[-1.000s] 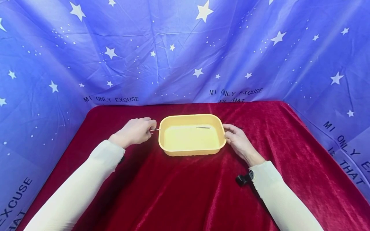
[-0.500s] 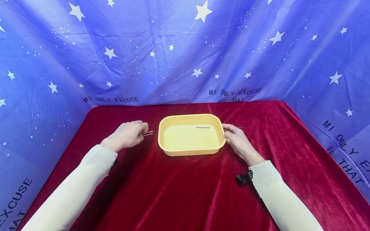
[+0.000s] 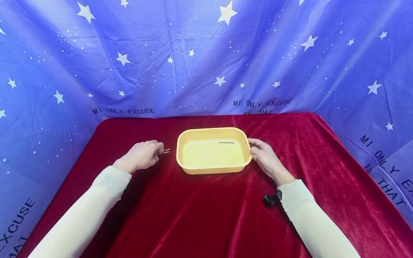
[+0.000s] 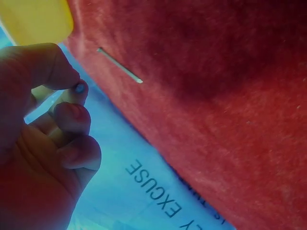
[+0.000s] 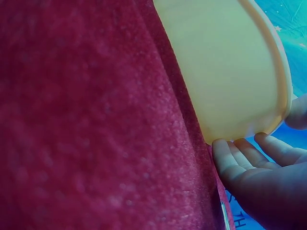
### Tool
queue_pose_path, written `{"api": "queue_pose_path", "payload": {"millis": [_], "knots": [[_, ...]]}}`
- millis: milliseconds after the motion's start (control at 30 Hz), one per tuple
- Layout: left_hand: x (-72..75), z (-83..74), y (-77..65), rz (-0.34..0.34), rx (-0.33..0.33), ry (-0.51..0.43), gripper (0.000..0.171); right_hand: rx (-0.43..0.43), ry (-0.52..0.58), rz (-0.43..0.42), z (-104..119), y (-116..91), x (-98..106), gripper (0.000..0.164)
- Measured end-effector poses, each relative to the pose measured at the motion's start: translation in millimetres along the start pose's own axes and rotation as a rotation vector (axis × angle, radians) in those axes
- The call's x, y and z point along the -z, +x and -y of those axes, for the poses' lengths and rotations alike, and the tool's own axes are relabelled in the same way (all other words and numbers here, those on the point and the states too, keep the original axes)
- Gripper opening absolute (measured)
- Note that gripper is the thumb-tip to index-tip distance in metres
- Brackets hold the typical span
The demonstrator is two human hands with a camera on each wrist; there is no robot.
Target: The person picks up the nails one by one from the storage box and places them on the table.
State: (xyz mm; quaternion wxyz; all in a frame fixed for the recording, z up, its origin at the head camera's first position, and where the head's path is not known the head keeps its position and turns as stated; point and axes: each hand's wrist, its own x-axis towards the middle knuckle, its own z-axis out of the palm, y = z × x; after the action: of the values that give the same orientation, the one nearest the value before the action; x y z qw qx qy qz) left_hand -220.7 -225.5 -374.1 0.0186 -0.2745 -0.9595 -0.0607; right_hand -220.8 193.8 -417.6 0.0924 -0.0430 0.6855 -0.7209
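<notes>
My left hand [image 3: 140, 154], left of the yellow tray [image 3: 213, 171], pinches a slim metal nail between thumb and fingertips. Its grey end shows at the fingertips in the left wrist view. Two thin lines project from these fingers toward the tray in the head view. A nail [image 4: 120, 66] lies on the red cloth beside the hand in the left wrist view. My right hand [image 3: 266, 157] touches the tray's right end, fingers extended against the outer wall and thumb at the rim [image 5: 288, 91]. Inside the tray, a thin grey nail [image 3: 226, 142] lies near the far wall.
Red velvet cloth [image 3: 206, 215] covers the table, with a blue star-patterned curtain [image 3: 193, 82] behind and at both sides. Just right of my right hand, a thin metal sliver [image 3: 269, 143] shows on the cloth. A black wrist device [image 3: 272, 199] sits at the right cuff.
My left hand has drawn back leftward from the tray's left rim and slightly toward me, the nail moving with it. The right hand and the tray have stayed in place.
</notes>
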Motion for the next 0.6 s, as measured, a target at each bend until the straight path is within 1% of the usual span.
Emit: {"api": "queue_pose_path", "payload": {"millis": [233, 433, 600], "knots": [[-9.0, 1.6, 2.0, 0.019, 0.01, 0.005, 0.018, 0.002, 0.001, 0.002, 0, -1, 0, 0.054], [-15.4, 4.0, 4.4, 0.021, 0.005, 0.013, 0.018, 0.001, 0.006, 0.0, 0, -1, 0, 0.054], [-17.7, 4.2, 6.5, 0.026, 0.008, 0.021, 0.017, 0.001, 0.013, -0.002, 1, -1, -1, 0.054]]}}
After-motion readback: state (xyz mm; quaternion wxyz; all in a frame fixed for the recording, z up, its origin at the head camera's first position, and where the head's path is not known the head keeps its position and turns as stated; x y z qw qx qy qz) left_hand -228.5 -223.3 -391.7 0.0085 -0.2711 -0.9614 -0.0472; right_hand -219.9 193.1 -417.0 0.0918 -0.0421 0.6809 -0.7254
